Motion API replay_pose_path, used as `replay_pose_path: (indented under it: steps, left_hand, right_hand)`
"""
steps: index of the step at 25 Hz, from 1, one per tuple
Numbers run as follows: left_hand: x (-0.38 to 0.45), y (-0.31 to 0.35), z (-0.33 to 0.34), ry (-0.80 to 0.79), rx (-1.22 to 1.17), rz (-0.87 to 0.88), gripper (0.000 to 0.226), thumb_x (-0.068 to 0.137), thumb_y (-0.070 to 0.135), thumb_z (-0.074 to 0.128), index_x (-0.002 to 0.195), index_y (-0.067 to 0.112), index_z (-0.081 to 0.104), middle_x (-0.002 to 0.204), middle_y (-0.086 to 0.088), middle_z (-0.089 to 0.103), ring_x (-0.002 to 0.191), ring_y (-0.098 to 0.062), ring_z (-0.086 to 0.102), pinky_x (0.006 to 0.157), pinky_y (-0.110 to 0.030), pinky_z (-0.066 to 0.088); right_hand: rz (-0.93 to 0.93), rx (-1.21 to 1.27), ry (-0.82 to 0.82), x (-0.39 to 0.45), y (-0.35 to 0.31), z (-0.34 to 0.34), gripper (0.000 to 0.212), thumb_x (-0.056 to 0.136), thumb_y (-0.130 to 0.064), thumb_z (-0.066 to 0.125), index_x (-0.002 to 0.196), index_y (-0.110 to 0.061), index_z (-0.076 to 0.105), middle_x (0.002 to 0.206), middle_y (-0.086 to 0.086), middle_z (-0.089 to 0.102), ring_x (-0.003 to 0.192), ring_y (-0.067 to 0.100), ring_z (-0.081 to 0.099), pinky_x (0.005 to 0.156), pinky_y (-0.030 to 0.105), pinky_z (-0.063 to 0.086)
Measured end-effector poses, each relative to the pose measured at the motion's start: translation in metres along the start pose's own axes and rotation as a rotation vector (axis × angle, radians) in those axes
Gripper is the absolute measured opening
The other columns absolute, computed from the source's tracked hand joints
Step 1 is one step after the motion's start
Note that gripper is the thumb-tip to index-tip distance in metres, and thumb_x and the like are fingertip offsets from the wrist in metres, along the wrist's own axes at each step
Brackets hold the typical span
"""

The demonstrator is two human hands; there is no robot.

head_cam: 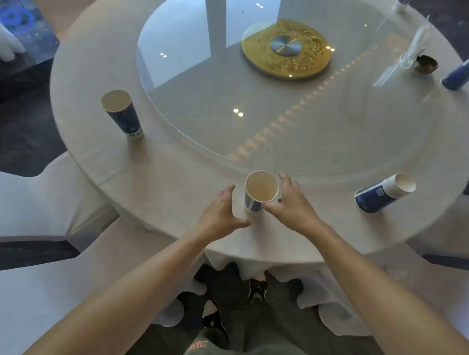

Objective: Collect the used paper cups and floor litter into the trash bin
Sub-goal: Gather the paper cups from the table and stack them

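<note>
Upright near-edge cup [259,192] is flanked: right hand [291,204] touching its right wall, not closed; left hand [219,215] spread empty just left.

— What stands in the middle of the room?
— A round table [151,182] under a pale cloth, with a glass turntable [196,103] on top. A gold disc [261,57] with a metal hub [285,45] sits at the centre of the glass.
— Anything else on the glass?
— Near its far right edge, a small dark object [425,64] beside something clear; I cannot tell what either is.
— And around the table?
— White-covered chairs [23,201] on the left and right, over a dark floor [19,130]. The tablecloth hem [332,308] hangs in scallops at the near side.
</note>
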State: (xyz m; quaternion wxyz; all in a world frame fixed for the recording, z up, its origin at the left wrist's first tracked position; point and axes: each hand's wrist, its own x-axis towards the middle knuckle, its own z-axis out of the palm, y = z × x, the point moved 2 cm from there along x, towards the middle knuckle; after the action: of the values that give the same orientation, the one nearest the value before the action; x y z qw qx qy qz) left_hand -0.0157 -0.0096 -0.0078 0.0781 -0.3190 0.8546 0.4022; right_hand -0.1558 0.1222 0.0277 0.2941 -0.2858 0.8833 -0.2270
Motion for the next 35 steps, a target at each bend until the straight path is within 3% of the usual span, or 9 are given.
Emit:
replay_pose_path:
  steps: [5,8,11,15,19,23,26,30,35]
  left_hand:
    - [0.022,0.012,0.003,-0.076,-0.023,-0.046,0.111,0.078,0.041,0.087,0.165,0.018,0.022,0.168,-0.001,0.033,0.152,-0.019,0.036,0.117,-0.031,0.033]
    - [0.031,0.008,0.006,-0.037,-0.061,-0.08,0.11,0.074,0.047,0.087,0.162,0.022,0.027,0.163,0.002,0.04,0.147,-0.019,0.043,0.116,-0.035,0.039]
    - [0.03,0.003,0.003,0.088,-0.162,-0.091,0.092,0.069,0.045,0.089,0.148,0.032,0.044,0.138,0.012,0.058,0.127,-0.011,0.058,0.1,-0.031,0.05]
    - [0.013,-0.015,-0.023,0.283,-0.33,-0.189,0.078,0.063,0.033,0.096,0.127,0.036,0.052,0.114,0.017,0.065,0.101,0.002,0.063,0.075,-0.013,0.047]
    - [-0.002,-0.059,-0.045,0.461,-0.478,-0.291,0.074,0.059,0.021,0.101,0.115,0.032,0.055,0.099,0.019,0.068,0.088,0.02,0.061,0.067,-0.005,0.045]
    - [-0.008,-0.107,-0.082,0.613,-0.593,-0.337,0.076,0.052,0.037,0.098,0.115,0.028,0.057,0.108,0.009,0.069,0.098,0.0,0.067,0.074,-0.017,0.052]
    - [-0.009,-0.146,-0.111,0.705,-0.693,-0.379,0.079,0.056,0.033,0.1,0.118,0.02,0.054,0.114,0.001,0.067,0.102,-0.008,0.068,0.075,-0.017,0.054]
    - [-0.014,-0.202,-0.142,0.783,-0.82,-0.441,0.071,0.062,0.024,0.1,0.116,0.021,0.054,0.11,0.002,0.069,0.098,-0.009,0.069,0.072,-0.015,0.054]
    - [-0.014,-0.249,-0.16,0.728,-0.795,-0.447,0.072,0.07,0.016,0.095,0.124,0.018,0.048,0.117,0.002,0.064,0.105,-0.008,0.065,0.078,-0.016,0.051]
  right_hand:
    - [0.069,0.097,-0.024,0.038,0.009,0.001,0.057,0.094,-0.017,0.06,0.149,-0.011,0.045,0.144,0.013,0.054,0.134,0.032,0.051,0.105,0.04,0.043]
    - [0.016,0.07,-0.127,0.06,0.006,0.0,0.043,0.088,-0.004,0.051,0.125,-0.018,0.068,0.113,0.01,0.073,0.107,0.032,0.067,0.089,0.041,0.054]
    - [-0.045,0.093,-0.262,0.08,-0.011,0.001,0.039,0.086,-0.007,0.049,0.112,-0.023,0.072,0.088,0.004,0.072,0.077,0.03,0.068,0.075,0.046,0.059]
    - [-0.101,0.183,-0.462,0.096,-0.058,0.017,0.038,0.088,-0.005,0.051,0.117,-0.018,0.071,0.101,0.012,0.072,0.082,0.033,0.075,0.077,0.045,0.063]
    - [-0.119,0.235,-0.618,0.108,-0.113,0.049,0.035,0.088,0.003,0.053,0.116,-0.009,0.071,0.109,0.023,0.071,0.082,0.033,0.073,0.08,0.044,0.064]
    - [-0.088,0.265,-0.701,0.124,-0.18,0.08,0.026,0.096,-0.003,0.057,0.12,-0.002,0.067,0.116,0.027,0.07,0.083,0.028,0.068,0.077,0.04,0.063]
    - [-0.108,0.235,-0.623,0.149,-0.235,0.102,0.03,0.1,-0.017,0.061,0.128,-0.006,0.063,0.121,0.024,0.069,0.087,0.022,0.067,0.072,0.033,0.059]
    - [-0.364,0.048,-0.297,0.188,-0.311,0.132,0.047,0.092,-0.032,0.069,0.136,-0.018,0.055,0.121,-0.001,0.056,0.103,0.017,0.057,0.081,0.03,0.047]
    - [-0.674,-0.378,0.001,0.239,-0.37,0.167,0.073,0.086,-0.029,0.071,0.151,-0.019,0.038,0.158,0.015,0.031,0.148,0.039,0.022,0.117,0.049,0.031]
